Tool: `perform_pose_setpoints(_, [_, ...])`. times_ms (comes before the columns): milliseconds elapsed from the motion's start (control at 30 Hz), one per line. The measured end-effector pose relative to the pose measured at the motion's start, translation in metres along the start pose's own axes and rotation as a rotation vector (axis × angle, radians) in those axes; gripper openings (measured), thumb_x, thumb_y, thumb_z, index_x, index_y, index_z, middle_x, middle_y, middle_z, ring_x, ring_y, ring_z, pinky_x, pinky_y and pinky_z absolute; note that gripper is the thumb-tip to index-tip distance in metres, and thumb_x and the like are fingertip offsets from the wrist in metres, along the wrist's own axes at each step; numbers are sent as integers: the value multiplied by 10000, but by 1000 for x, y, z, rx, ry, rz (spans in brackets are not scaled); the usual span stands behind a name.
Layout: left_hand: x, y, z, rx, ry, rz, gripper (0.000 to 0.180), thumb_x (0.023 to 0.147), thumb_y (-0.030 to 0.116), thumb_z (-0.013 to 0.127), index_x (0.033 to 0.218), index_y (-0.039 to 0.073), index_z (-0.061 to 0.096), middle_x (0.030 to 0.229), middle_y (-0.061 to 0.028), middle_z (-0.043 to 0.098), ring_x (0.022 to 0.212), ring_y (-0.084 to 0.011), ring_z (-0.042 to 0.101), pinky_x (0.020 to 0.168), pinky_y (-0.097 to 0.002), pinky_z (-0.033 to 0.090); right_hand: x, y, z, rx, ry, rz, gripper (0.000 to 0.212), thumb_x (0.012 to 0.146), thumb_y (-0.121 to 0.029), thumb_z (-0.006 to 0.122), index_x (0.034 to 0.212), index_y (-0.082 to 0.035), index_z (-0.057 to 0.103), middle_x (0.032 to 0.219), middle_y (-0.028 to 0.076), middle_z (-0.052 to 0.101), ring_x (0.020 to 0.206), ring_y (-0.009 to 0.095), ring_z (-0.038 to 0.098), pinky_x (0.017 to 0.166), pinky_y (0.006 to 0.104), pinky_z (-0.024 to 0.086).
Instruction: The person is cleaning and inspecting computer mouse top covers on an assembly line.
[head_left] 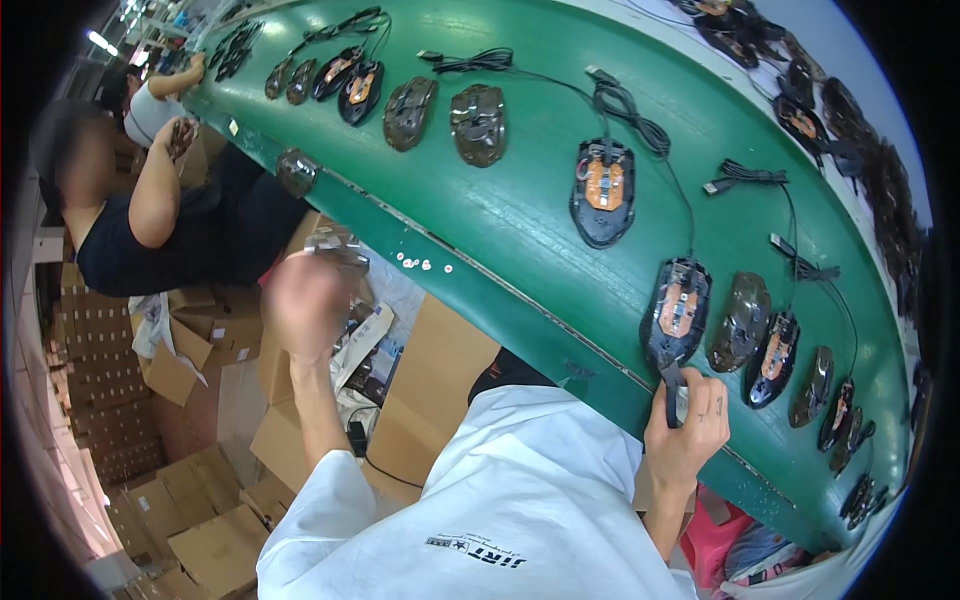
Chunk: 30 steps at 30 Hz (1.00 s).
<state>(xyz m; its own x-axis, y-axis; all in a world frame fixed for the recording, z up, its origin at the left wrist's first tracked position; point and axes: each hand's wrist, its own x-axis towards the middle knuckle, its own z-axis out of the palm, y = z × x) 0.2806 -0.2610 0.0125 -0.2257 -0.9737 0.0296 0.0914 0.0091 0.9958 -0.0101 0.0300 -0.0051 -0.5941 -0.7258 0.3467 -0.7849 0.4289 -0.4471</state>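
Note:
My left hand (305, 305) is stretched out over an open carton at the left and is smeared, so its fingers cannot be made out. A brown see-through mouse shell (338, 250) shows right at its far side; whether the hand grips it is unclear. On the green bench's near edge, my right hand (690, 425) is closed around a dark narrow piece (673, 388) of a kind I cannot make out. Its tip meets the near end of an opened black computer mouse (677, 312) with an orange plate inside. Right beside this mouse lies another see-through shell (739, 320).
Along the green bench (480, 200) lie more opened mice (603, 190), coiled cables (630, 115) and shells (478, 125). Small white-and-red bits (425, 266) sit near its edge. A co-worker (190, 215) works at the left. Cartons (210, 510) stand on the floor.

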Motion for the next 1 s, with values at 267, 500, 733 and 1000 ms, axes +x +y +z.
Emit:
perform_pose_setpoints(267, [4,-2,105,-15,-366,-311,280,887,-26,641,1161,8,594,1080,-132,645,831,-157,612,775,-280,521,4,0,3,-24,70,63,373,636,-9,707,997,-70,634,837,66,546,700,254,490,620,356,430])
perform_pose_setpoints(500, [-7,8,113,741,-286,55,340,843,-42,655,1172,29,605,1205,-137,601,965,-218,608,892,-338,514,5,0,4,-2,55,73,398,618,-15,708,1004,-79,640,835,55,539,702,242,486,618,348,434])
perform_pose_setpoints(733, [2,25,132,1364,-632,731,529,716,-30,686,1231,47,595,1271,-136,566,1168,-301,538,1008,-384,455,7,-1,3,15,72,101,408,612,-16,715,1009,-79,645,852,54,555,709,243,503,625,352,442])
perform_pose_setpoints(1000, [6,31,141,595,-878,433,701,701,25,681,1367,10,463,1233,-195,576,1169,-344,561,1003,-433,467,8,8,-1,174,143,89,407,615,-16,715,1013,-74,653,891,55,587,713,244,519,626,355,450])
